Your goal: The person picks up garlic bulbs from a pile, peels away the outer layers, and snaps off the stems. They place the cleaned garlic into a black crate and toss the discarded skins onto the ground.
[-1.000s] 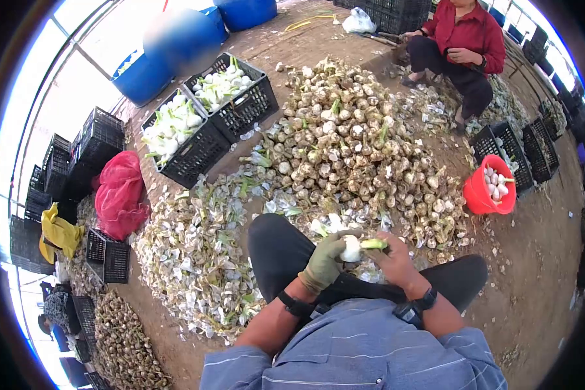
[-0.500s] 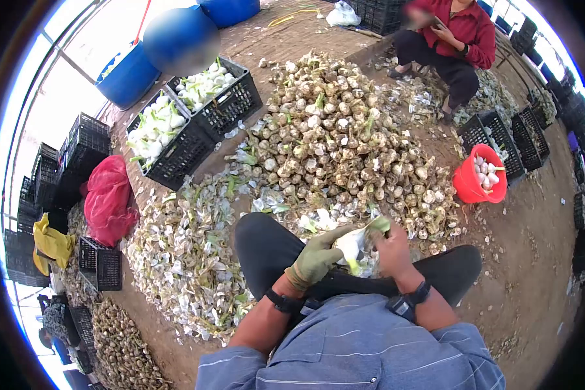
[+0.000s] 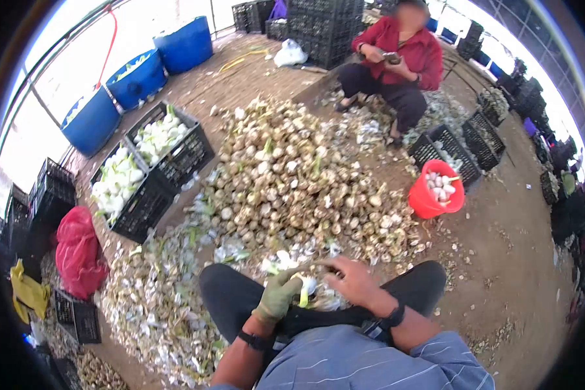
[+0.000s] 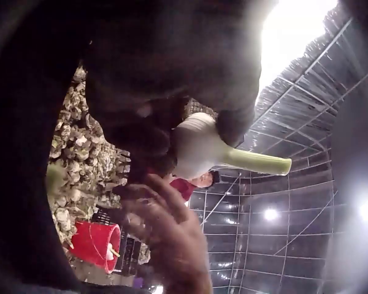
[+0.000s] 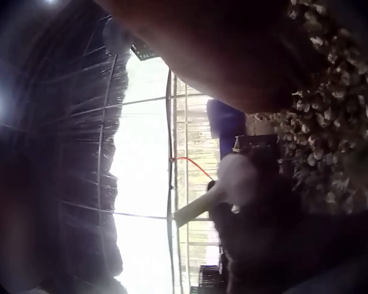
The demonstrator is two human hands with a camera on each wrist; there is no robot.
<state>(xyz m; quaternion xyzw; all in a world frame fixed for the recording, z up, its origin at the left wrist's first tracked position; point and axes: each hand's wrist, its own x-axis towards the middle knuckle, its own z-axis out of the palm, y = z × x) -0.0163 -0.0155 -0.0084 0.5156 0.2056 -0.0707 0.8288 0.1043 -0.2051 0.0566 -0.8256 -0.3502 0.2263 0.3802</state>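
Observation:
My gloved left hand point(image 3: 281, 292) grips a white garlic bulb point(image 3: 309, 285), its short green stem point(image 3: 303, 299) pointing down toward my lap. In the left wrist view the bulb point(image 4: 196, 144) looks smooth and pale, with the cut stem point(image 4: 257, 162) sticking out to the right. My bare right hand point(image 3: 357, 283) is beside the bulb, fingers reaching toward the glove's fingertips; nothing shows in its grasp. The left wrist view has this right hand point(image 4: 165, 226) blurred, just below the bulb. A large heap of unpeeled garlic point(image 3: 292, 182) lies beyond my knees.
Peelings point(image 3: 156, 299) cover the ground at left. Black crates point(image 3: 175, 162) of trimmed garlic stand behind them, blue tubs point(image 3: 91, 123) farther back. A red bucket point(image 3: 429, 201) of bulbs stands at right, near a seated person in a red shirt point(image 3: 403, 52).
The bulb's stem has swung from pointing at my right hand to pointing down. My right hand, blurred at a peeled-back leaf half a second ago, now shows no leaf. The head view has shifted.

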